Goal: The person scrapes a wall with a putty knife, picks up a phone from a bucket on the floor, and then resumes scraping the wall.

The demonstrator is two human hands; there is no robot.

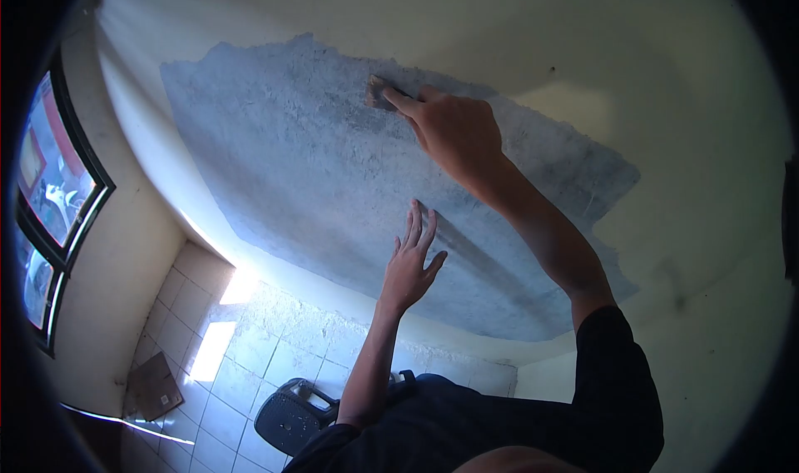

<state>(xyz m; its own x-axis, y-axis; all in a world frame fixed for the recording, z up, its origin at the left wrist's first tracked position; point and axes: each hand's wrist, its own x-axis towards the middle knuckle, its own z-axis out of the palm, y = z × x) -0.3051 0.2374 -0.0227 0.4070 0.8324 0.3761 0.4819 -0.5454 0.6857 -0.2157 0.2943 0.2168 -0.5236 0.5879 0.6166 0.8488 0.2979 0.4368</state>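
Note:
A large grey patch (275,140) with a ragged upper edge shows on the cream wall (566,15). My right hand (458,131) reaches up to the top part of this patch, closed around a small flat scraper (376,92). The scraper's broad, brownish end lies against the rough grey surface, and my fingers hide most of its handle. Lower down, my left hand (408,261) holds nothing; its fingers are spread and point up at the grey surface, fingertips close to it.
Below stands a dark plastic stool (287,415) on the white tiled floor (220,406). Pale dust and crumbs (308,327) lie along the wall's foot. A brown flat piece (155,387) rests on the tiles to the left, under a dark-framed window (62,165).

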